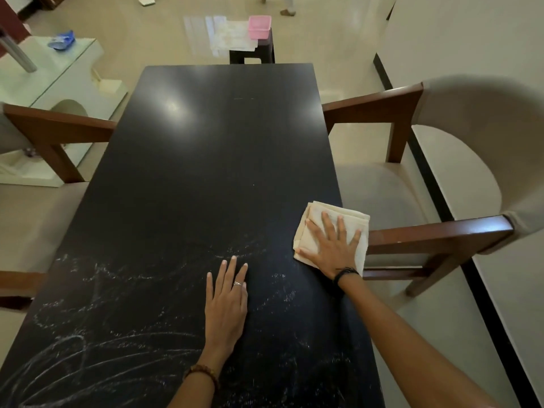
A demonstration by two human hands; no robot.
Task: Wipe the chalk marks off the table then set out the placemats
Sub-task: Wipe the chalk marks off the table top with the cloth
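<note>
Room: pale tiled floor [164,28] is spreading beyond the table, with a white wall [471,39] running along the table's right side.
Table: a long black table [212,160] is filling the middle; its far half is looking clean and glossy.
Chalk marks: white scribbles [88,348] are covering the table's near end, thickest toward its near left corner.
Cloth: a folded cream cloth [316,214] is lying at the table's right edge, overhanging it a little.
Right hand: the right hand [332,245] is pressing flat on the cloth, fingers spread and extended.
Left hand: the left hand [226,304] is resting palm-down on the table among the marks, fingers straight, gripping nothing.
Edges: armchairs are flanking the table, one at its right [435,178] and one at its left [53,134].
Far end: a dark stool [253,53] beyond the table is carrying pale placemats [232,35] and a pink tub [259,26].
</note>
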